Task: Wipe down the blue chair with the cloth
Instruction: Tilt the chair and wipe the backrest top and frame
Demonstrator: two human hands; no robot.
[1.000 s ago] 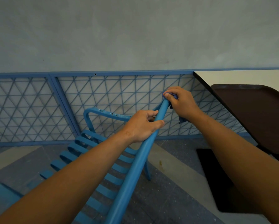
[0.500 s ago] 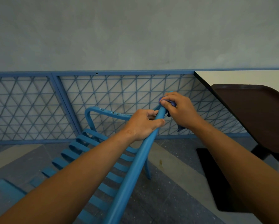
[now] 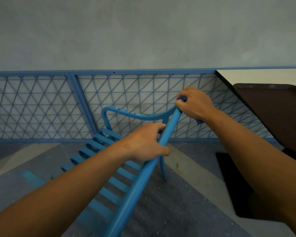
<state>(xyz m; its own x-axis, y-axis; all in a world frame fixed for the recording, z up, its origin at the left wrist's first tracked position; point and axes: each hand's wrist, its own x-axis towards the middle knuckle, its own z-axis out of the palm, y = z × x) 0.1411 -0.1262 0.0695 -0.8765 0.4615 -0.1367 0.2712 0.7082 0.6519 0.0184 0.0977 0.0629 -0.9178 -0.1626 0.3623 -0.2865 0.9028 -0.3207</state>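
Note:
The blue chair (image 3: pixel 137 187) is a slatted metal one, seen from above, with its round tube frame running from bottom centre up to the middle. My left hand (image 3: pixel 145 144) grips that tube partway along. Farther up, at the corner where the tube meets the curved armrest, my right hand (image 3: pixel 195 106) holds the dark blue cloth (image 3: pixel 182 99) bunched against the frame. Only small bits of cloth show, above the fingers and below the wrist; my hand hides the remainder.
A blue lattice railing (image 3: pixel 41 106) runs along the grey wall behind the chair. At the right stands a white table (image 3: pixel 263 76) with a dark brown tray or seat (image 3: pixel 272 108) over its edge. The floor is speckled grey with pale bands.
My right hand has slid the cloth up the tube to the armrest corner. My left hand has shifted lower along the tube, so the hands are farther apart.

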